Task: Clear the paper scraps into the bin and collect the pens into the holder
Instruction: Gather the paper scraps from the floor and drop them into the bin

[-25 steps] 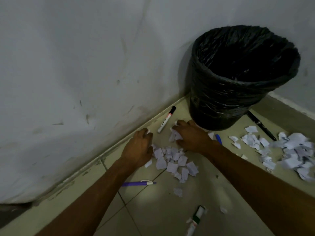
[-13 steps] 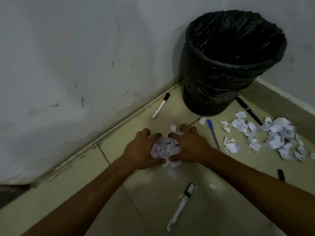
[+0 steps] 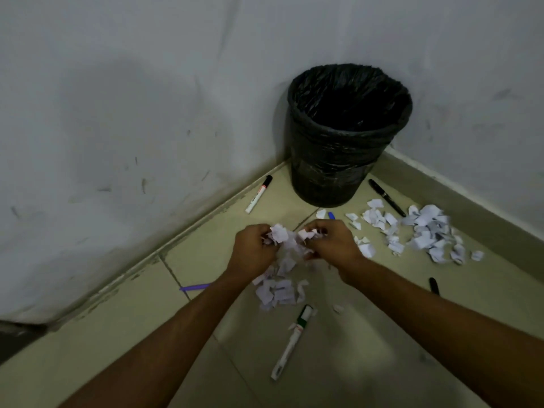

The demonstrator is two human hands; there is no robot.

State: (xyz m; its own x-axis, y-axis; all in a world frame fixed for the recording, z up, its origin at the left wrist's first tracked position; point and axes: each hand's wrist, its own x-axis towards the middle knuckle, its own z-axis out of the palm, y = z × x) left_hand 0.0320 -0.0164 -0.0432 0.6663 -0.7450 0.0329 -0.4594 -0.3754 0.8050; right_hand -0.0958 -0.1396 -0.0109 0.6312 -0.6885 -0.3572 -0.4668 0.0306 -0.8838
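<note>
My left hand and my right hand are cupped together above the floor, holding a bunch of white paper scraps between them. Some scraps lie or fall just below the hands. A black-lined bin stands in the wall corner beyond. A second heap of scraps lies on the floor to the right. Pens are scattered around: a white marker with a black cap, a green-capped marker, a black pen, a purple pen, a blue pen tip. No holder is in view.
White walls meet in the corner behind the bin, with a skirting strip along the tiled floor. Another dark pen lies at the right near my forearm. A small lone scrap sits by the green marker.
Both hands swept the scraps into a clump on the floor, then lifted it off the tiles; some pieces have dropped back underneath. The view has pulled back from the bin.
</note>
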